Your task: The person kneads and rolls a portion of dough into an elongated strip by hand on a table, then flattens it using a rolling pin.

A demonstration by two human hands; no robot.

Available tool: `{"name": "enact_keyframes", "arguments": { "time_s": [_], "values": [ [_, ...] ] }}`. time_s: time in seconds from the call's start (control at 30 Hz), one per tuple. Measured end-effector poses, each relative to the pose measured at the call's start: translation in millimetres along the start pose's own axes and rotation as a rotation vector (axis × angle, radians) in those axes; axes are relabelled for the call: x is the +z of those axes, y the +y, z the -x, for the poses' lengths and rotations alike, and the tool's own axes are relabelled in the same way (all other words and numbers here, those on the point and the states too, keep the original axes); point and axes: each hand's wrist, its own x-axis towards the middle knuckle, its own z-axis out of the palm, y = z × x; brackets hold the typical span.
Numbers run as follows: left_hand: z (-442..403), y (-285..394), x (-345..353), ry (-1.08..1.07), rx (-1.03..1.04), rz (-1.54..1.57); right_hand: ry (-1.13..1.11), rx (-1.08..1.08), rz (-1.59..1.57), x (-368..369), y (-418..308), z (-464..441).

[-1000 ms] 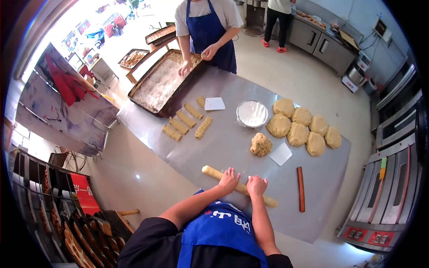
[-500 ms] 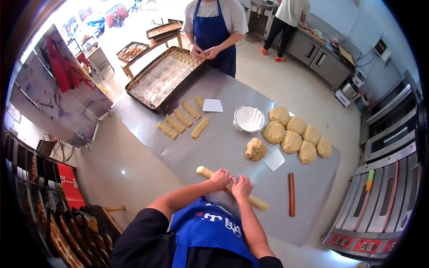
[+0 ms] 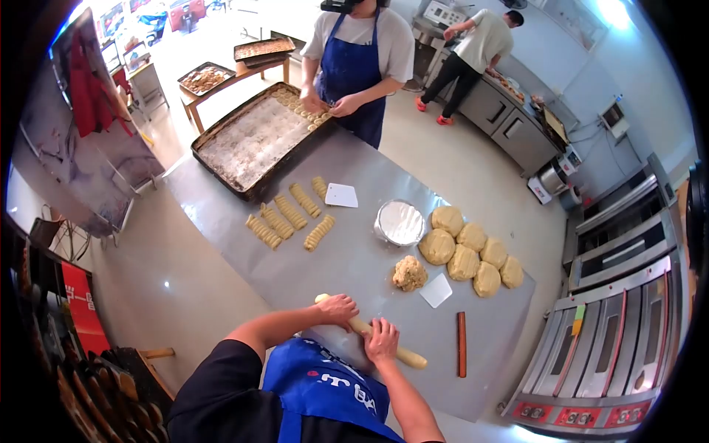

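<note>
Left hand point(image 3: 337, 309), right hand point(image 3: 382, 341), on dough roll point(image 3: 359, 325)

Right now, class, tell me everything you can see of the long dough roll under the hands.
The dough roll is a long, slim, pale yellow cylinder, smooth-looking, with blunt ends. It appears to be one uncut piece. It lies slantwise on the grey, metal-looking table, close to the wearer's side. The left hand and right hand both lie over it, leaving a short stretch visible between them and an end showing beyond each. Its underside is hidden.
</note>
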Motion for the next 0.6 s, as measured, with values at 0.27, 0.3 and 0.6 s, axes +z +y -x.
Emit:
{"name": "enact_keyframes", "arguments": {
  "time_s": [0.27, 0.3, 0.6],
  "values": [
    [23, 19, 8, 0.190, -0.129, -0.145, 0.010, 0.227, 0.063, 5, -1, -1],
    [27, 22, 10, 0.180, -0.113, -0.144, 0.038, 0.223, 0.080, 9, -4, 5],
    [-46, 81, 15, 0.042, -0.176, -0.084, -0.061, 0.232, 0.039, -39, 58, 76]
  ]
}}
